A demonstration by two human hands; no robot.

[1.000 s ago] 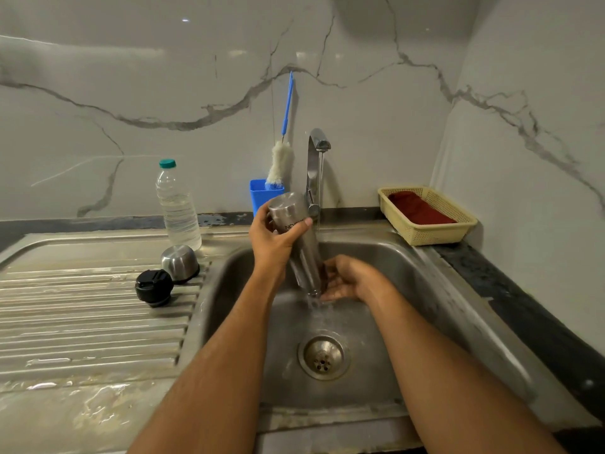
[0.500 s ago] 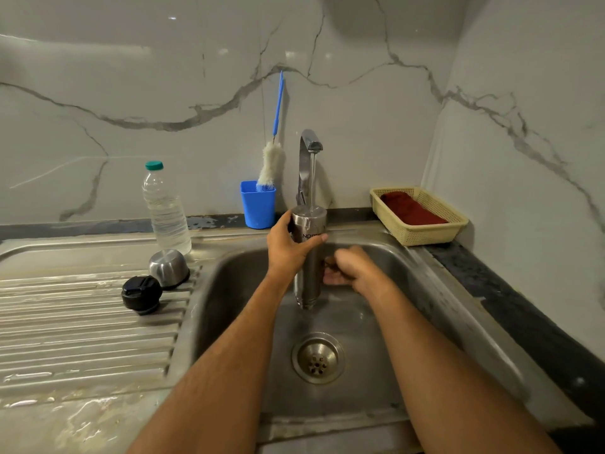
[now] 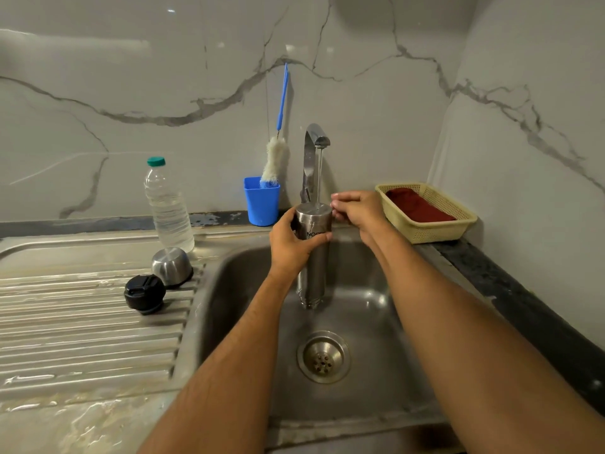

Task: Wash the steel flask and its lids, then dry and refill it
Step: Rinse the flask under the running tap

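Sink, centre to lower right of frame: basin wet, drain at bottom centre. Draining board fills the left half.

Flask, centre of frame, over the basin. A second ago it was tilted, mouth down toward the drain, water running out. Now upright, mouth directly under the tap; a thin stream falls into the opening. Judgement: a rinse-and-dump cycle, now refilling for another rinse; washing of the flask body is not finished, drying and refill still ahead.

Left hand: fingers and thumb wrapped around the upper flask, clamped on it. Same grip as a second ago.

Right hand: has left the flask's lower end and risen to the rim, right of the tap. Fingers curled, tips close together near the flask mouth; cannot tell whether they touch the rim or hold anything.

Steel cap and black stopper: touching each other on the draining board, centre left, unmoved. Judgement: both lids yet to be washed.
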